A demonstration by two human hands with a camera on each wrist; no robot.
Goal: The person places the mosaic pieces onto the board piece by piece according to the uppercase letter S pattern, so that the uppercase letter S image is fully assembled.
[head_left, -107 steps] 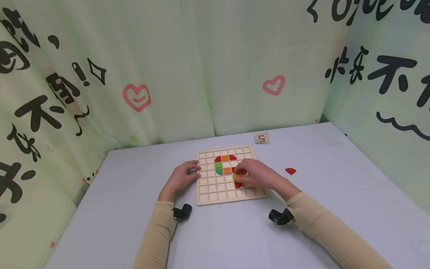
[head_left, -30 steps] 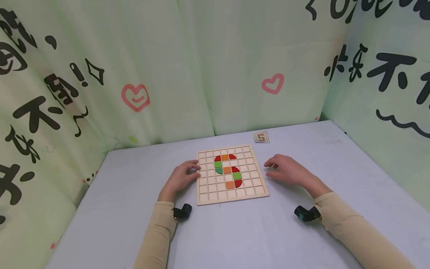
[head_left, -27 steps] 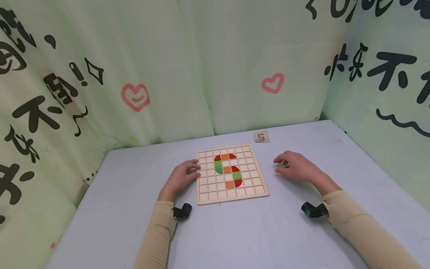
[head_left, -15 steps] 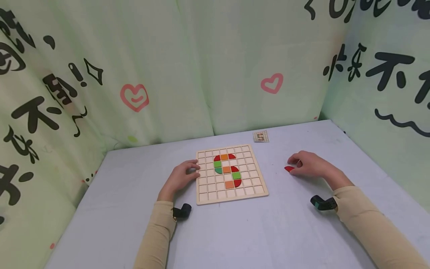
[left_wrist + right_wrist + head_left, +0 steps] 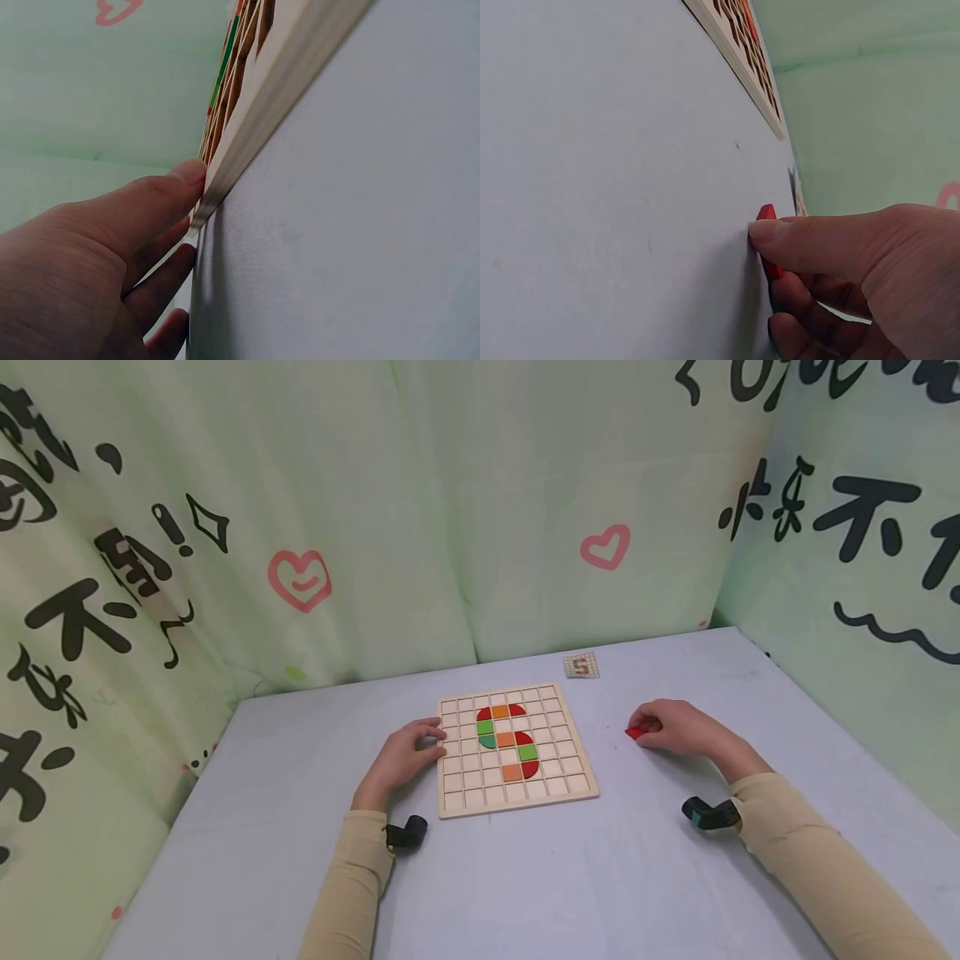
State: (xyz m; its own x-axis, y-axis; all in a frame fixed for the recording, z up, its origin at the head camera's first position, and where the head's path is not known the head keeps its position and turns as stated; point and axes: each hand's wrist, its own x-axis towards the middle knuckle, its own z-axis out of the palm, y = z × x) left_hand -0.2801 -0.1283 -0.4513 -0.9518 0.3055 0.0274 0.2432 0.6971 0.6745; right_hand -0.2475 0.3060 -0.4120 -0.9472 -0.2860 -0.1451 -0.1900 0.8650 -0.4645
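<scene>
A square wooden grid board (image 5: pixel 558 787) lies on the white table. Red, orange and green tiles (image 5: pixel 511 772) sit in its cells in an S-like curve. My left hand (image 5: pixel 402 753) rests at the board's left edge; in the left wrist view the thumb (image 5: pixel 191 172) touches the wooden rim and the other fingers hang loosely beside it. Right of the board, my right hand (image 5: pixel 681 728) pinches a red quarter-round tile (image 5: pixel 635 732) between thumb and fingers. The right wrist view shows this red tile (image 5: pixel 768 211) tipped on edge, close over the table.
Behind the board, near the table's back edge, lies a small card (image 5: pixel 582 665) with a grid and an S-like figure. Pale green curtains (image 5: pixel 405 568) with black writing and red hearts stand behind and beside the table (image 5: pixel 525 893).
My right hand has left the board, where an orange tile now shows in the bottom row, moved right and picked up the red tile from the table. The left hand has stayed put.
</scene>
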